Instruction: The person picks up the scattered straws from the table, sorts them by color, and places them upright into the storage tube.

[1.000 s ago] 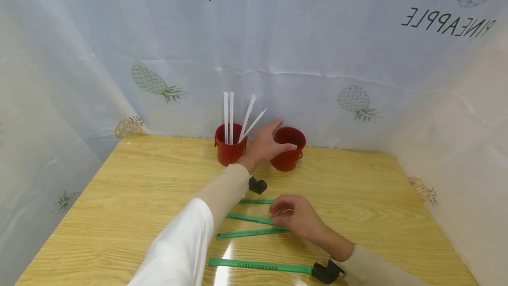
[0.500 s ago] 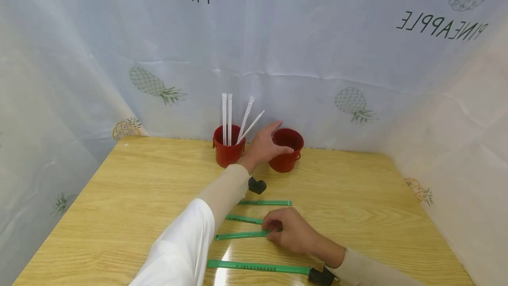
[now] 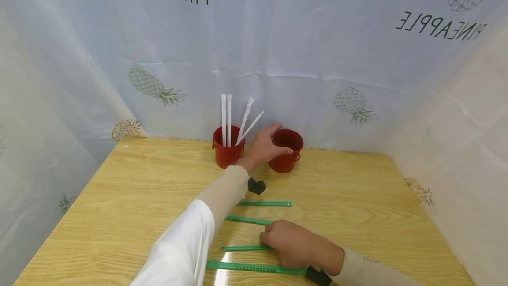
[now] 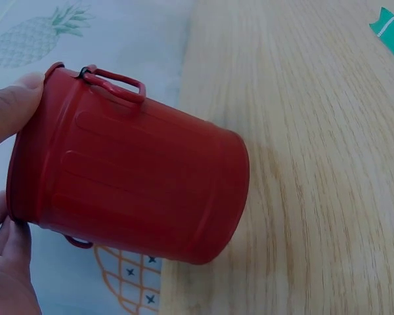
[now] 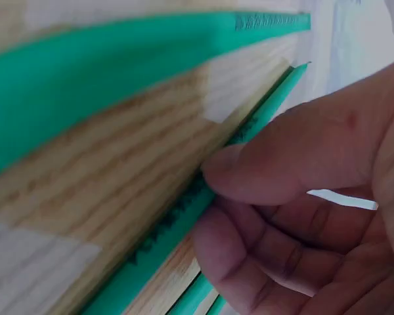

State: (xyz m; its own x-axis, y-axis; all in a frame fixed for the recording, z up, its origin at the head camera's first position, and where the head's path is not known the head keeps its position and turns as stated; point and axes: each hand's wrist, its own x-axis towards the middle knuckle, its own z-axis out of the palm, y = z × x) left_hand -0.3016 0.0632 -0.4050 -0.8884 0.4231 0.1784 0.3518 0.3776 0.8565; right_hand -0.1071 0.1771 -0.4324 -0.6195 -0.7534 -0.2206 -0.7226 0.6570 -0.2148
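Note:
My left hand [image 3: 262, 145] holds the rim of the right red bucket [image 3: 286, 160], thumb on one side and fingers on the other, as the left wrist view of the bucket [image 4: 144, 174] shows. The bucket stands at the back of the table. Nearer the front, my right hand [image 3: 301, 246] pinches a green wrapped straw [image 3: 244, 248] between thumb and forefinger. In the right wrist view, the pinched straw [image 5: 148, 269] runs slantwise beneath the thumb. Two more green straws [image 3: 250, 220] [image 3: 270, 203] lie farther back, and another green straw [image 3: 254, 268] lies in front.
A left red bucket [image 3: 227, 156] holds several white wrapped straws [image 3: 229, 118] beside my left hand. A white pineapple-print curtain [image 3: 254, 34] hangs behind the wooden table [image 3: 158, 189] and along its sides. Black wrist cameras [image 3: 257, 186] sit by both wrists.
My right hand has come down toward the front, taken hold of one green straw and drawn it nearer the front straw. The left hand stays at the bucket.

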